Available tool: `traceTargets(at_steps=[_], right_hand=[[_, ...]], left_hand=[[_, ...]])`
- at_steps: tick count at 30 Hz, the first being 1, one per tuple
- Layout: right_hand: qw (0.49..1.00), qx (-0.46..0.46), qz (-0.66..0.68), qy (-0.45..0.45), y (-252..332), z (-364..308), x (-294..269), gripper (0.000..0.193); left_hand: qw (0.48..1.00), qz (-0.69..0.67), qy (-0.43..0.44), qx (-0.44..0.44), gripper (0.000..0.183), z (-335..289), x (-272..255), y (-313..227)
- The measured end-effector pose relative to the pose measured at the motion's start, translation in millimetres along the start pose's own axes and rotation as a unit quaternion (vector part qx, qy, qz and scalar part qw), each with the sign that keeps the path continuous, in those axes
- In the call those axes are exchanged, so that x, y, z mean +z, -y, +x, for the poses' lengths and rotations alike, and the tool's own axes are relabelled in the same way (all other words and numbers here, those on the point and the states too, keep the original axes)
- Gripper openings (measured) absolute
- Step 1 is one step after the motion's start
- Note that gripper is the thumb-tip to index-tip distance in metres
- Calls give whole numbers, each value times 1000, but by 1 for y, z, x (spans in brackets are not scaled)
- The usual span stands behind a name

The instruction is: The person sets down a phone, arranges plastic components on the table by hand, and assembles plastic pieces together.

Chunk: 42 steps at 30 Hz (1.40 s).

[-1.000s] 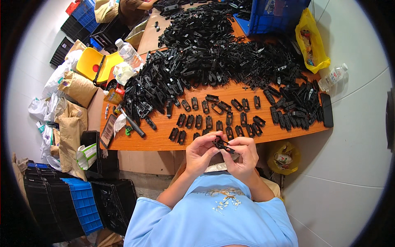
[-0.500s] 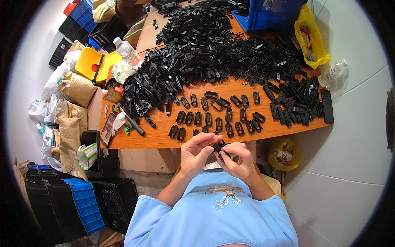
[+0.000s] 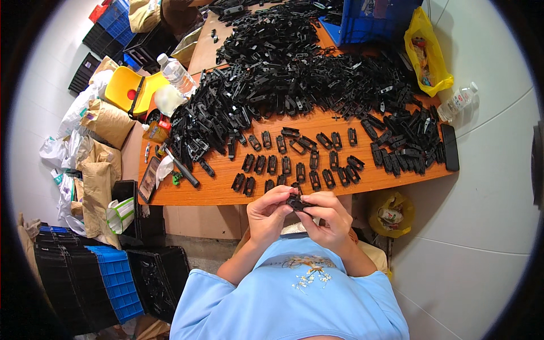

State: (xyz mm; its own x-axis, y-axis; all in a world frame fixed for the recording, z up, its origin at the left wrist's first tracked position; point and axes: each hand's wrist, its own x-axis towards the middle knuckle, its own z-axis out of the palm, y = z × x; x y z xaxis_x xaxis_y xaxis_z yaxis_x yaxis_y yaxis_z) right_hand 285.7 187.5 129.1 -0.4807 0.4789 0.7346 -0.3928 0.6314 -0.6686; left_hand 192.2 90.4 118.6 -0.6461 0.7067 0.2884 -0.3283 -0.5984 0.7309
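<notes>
Close to my body, in front of the table's near edge, a small black plastic part [image 3: 297,202] is held between both hands. My left hand [image 3: 268,214] pinches its left end between thumb and fingers. From the other side, my right hand [image 3: 327,215] grips it with thumb and fingertips. The fingers hide much of its shape. Just beyond my hands, several black hollow plastic housings [image 3: 314,180] stand in loose rows on the orange-brown wooden table [image 3: 209,196].
A large heap of black parts [image 3: 277,73] covers the table's far side; a smaller pile [image 3: 405,144] lies right, beside a dark phone [image 3: 450,147]. At left are another phone [image 3: 149,180], a black-handled tool [image 3: 184,171] and a water bottle [image 3: 175,73]. A blue crate [image 3: 374,22] stands behind.
The black part has turned from steeply tilted to lying more level between my fingers. My right hand's fingers have shifted over it; the housings on the table stay put.
</notes>
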Motion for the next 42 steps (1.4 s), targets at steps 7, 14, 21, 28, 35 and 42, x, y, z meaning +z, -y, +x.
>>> traceTargets(at_steps=[7, 14, 21, 28, 35, 42], right_hand=[[999, -45, -3, -10, 5, 2, 0, 26], [966, 183, 179, -45, 8, -5, -3, 21], [918, 304, 254, -12, 1, 11, -14, 14], [969, 231, 52, 66, 11, 30, -22, 13], [969, 223, -31, 104, 6, 32, -18, 9], [979, 174, 9, 103, 1, 20, -7, 9]], left_hand=[[999, -32, -11, 5, 29, -5, 3, 1], [992, 101, 68, -35, 37, 3, 1, -9], [975, 179, 120, -54, 36, 12, -9, -15], [953, 281, 71, -88, 33, 11, 3, -27], [928, 344, 71, -122, 38, 5, -4, -13], [981, 139, -27, -129, 25, 8, -14, -14]])
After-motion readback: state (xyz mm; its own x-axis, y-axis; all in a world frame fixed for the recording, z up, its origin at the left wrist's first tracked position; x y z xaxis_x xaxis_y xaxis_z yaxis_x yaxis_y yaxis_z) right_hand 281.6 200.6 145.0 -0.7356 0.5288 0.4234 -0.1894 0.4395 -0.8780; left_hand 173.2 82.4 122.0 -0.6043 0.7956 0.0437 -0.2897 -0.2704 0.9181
